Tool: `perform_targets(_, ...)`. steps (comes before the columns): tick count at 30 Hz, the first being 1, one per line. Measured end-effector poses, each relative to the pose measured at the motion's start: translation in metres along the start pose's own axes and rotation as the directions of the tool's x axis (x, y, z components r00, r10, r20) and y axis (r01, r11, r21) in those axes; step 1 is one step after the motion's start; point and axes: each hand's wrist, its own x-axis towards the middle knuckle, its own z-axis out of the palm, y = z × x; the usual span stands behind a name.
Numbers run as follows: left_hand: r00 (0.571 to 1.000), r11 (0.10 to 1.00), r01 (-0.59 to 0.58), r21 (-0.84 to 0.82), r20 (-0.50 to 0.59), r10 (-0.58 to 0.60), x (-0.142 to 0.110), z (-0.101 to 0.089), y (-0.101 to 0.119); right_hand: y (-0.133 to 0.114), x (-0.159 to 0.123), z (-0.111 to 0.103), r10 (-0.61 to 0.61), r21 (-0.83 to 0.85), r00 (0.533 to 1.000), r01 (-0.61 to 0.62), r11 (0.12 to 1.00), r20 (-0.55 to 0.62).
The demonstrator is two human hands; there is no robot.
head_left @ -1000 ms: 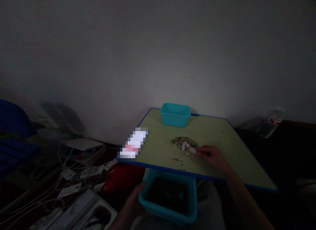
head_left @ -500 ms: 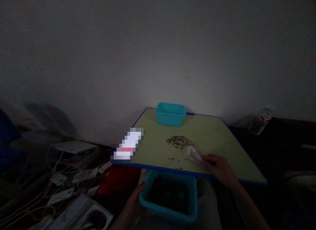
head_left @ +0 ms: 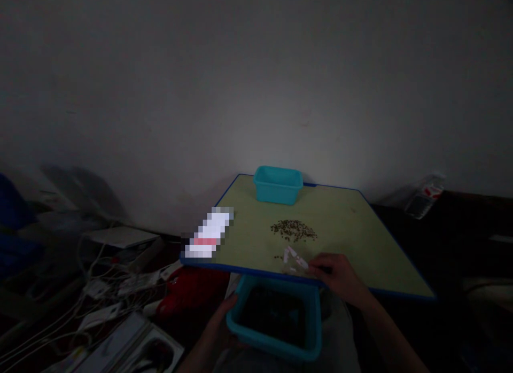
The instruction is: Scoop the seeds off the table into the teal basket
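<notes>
Under the table's front edge is a turquoise plastic basin [head_left: 274,349] with dark contents I cannot make out. My left hand [head_left: 222,320] is closed on the basin's left side, its fingers partly hidden beneath. Over the front of the table, my right hand [head_left: 336,272] pinches a small clear plastic piece with pale pink-white marks [head_left: 297,257], perhaps a bag or sheet. Its far end lies low over the tabletop, close to a few loose grains. Just beyond it is a spread of small brown grains [head_left: 293,230].
A second turquoise basin [head_left: 278,194] stands at the back of the blue-edged table [head_left: 344,218]. To the left on the table lies a bright, pixelated phone-like screen [head_left: 206,236]. Cables and white boxes [head_left: 120,236] clutter the floor at left, near a red cloth-like thing [head_left: 192,293].
My right hand has moved left and slightly toward me with the clear plastic piece, away from the main spread of grains. My left hand and the basin have barely moved.
</notes>
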Motion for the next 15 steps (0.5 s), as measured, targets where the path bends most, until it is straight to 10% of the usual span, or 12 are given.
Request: perform_targets(15,0.997,0.999,-0.045,0.008,-0.054,0.046,-0.002,-0.008,0.012,0.014,0.034,0.009,0.01,-0.059,0.997,-0.015,0.998,-0.08)
